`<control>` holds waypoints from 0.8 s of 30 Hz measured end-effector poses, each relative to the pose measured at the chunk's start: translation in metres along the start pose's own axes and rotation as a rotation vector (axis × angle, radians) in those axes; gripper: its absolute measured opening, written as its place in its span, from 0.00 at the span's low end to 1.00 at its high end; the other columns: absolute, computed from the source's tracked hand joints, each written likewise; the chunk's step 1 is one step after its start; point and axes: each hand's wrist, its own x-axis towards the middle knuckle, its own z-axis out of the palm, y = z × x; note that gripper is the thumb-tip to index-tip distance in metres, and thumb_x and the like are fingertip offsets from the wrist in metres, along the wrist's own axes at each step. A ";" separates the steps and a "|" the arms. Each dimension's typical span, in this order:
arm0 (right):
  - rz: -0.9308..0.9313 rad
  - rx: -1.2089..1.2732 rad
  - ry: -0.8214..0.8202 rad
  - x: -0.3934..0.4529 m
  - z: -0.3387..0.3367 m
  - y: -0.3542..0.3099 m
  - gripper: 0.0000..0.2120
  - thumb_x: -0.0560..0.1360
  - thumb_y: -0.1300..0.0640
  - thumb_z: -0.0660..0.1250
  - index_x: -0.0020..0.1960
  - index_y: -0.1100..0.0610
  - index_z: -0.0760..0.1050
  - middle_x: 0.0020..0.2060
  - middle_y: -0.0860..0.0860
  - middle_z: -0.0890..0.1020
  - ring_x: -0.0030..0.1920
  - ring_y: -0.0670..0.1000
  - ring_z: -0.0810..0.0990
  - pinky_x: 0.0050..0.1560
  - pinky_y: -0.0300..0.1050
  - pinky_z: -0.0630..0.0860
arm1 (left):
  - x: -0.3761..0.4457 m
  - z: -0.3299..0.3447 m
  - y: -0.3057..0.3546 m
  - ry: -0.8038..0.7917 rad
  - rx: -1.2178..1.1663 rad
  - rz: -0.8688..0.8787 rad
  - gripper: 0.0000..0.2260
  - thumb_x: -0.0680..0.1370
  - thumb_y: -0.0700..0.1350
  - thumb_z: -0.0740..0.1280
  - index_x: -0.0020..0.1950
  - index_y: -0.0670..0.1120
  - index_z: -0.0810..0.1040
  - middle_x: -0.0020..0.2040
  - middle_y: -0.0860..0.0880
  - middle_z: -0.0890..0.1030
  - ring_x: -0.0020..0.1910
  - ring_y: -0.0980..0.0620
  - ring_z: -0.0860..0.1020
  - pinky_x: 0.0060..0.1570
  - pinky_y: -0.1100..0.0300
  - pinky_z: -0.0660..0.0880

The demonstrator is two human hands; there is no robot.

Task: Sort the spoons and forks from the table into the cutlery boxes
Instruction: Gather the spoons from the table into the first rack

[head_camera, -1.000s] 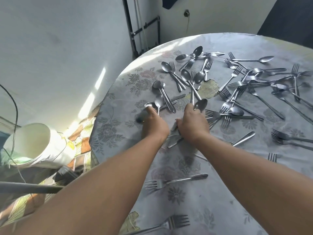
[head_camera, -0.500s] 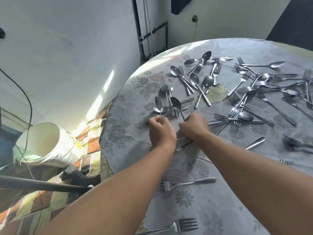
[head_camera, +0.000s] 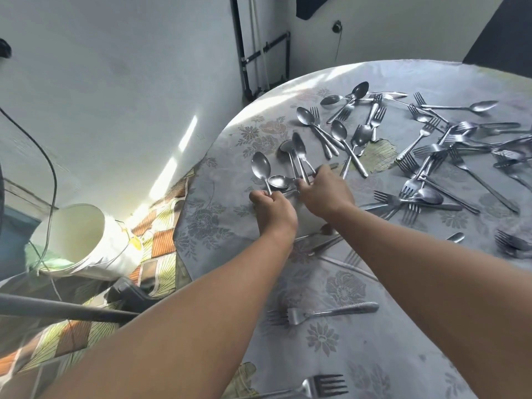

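Many steel spoons and forks lie scattered over a round table (head_camera: pixel 374 355) with a grey flowered cloth. My left hand (head_camera: pixel 273 211) grips the handle of a spoon (head_camera: pixel 260 168), its bowl raised and pointing away from me. My right hand (head_camera: pixel 324 192) pinches the handles of two or three spoons (head_camera: pixel 298 146), bowls lifted off the cloth. Another spoon (head_camera: pixel 278 182) lies between the two hands. Loose spoons (head_camera: pixel 338 131) lie just beyond, and a tangle of forks (head_camera: pixel 431 168) spreads to the right. No cutlery box is in view.
A white bucket (head_camera: pixel 83 243) lies tipped on the patterned floor left of the table. A grey pole (head_camera: pixel 57 311) and dark cables cross the lower left. Single forks (head_camera: pixel 319 313) (head_camera: pixel 313 385) lie near the table's front. A white wall and black pipes (head_camera: pixel 247 53) stand behind.
Both hands went from pressing on the cloth to holding spoons. The spoons' bowls have come up off the table, and the hands have shifted slightly left and away from me.
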 end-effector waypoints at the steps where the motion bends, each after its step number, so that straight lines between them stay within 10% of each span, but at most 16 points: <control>1: -0.002 -0.067 0.001 0.002 0.003 0.000 0.23 0.80 0.39 0.64 0.63 0.57 0.71 0.58 0.57 0.77 0.55 0.60 0.79 0.48 0.51 0.72 | 0.000 -0.001 -0.002 -0.004 -0.014 0.000 0.02 0.83 0.42 0.53 0.54 0.44 0.63 0.51 0.45 0.73 0.41 0.47 0.70 0.43 0.54 0.66; 11: -0.043 -0.125 -0.060 -0.002 0.009 0.003 0.10 0.80 0.54 0.62 0.57 0.58 0.72 0.54 0.57 0.80 0.53 0.60 0.79 0.51 0.53 0.74 | 0.007 -0.009 -0.016 0.012 -0.036 0.012 0.03 0.83 0.42 0.54 0.54 0.45 0.65 0.44 0.46 0.76 0.36 0.49 0.71 0.41 0.53 0.68; 21: 0.003 0.545 -0.067 -0.043 0.000 0.019 0.07 0.86 0.53 0.58 0.51 0.54 0.71 0.42 0.54 0.79 0.37 0.52 0.73 0.34 0.47 0.66 | -0.010 0.008 0.000 -0.047 -0.124 -0.076 0.15 0.73 0.56 0.58 0.50 0.46 0.68 0.54 0.37 0.81 0.50 0.34 0.81 0.45 0.44 0.73; 24: -0.012 0.646 -0.108 -0.055 -0.012 0.024 0.09 0.86 0.53 0.58 0.50 0.54 0.72 0.37 0.53 0.79 0.31 0.49 0.70 0.30 0.46 0.67 | -0.021 0.011 0.009 -0.083 -0.183 -0.088 0.16 0.77 0.59 0.66 0.50 0.46 0.75 0.47 0.46 0.85 0.35 0.46 0.77 0.43 0.44 0.76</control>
